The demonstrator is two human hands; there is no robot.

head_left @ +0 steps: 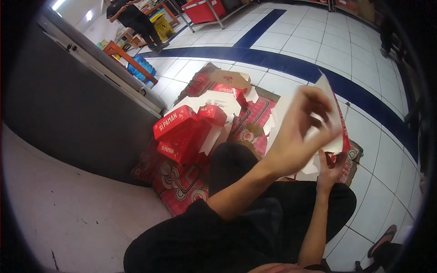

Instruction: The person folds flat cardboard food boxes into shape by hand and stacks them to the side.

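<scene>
Red-and-white cardboard carton (pixel 335 144) above the right knee (pixel 341 200) looks light, stiffish, best held by its edges: right hand (pixel 330 171) grips its bottom, left hand (pixel 301 129) half-curls, hold unclear.

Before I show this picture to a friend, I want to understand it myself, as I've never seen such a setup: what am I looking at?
There is no machine here. A camera on a seated person's head looks forward and down at their own bare hands, so this one picture is roughly their view. On the floor lies a red patterned mat, with red boxes marked "SI PAMAN" on it. Between the hands is a red-and-white cardboard piece. The right hand is at its lower end; the left hand is blurred in front of it, so its exact grip is unclear.
</scene>
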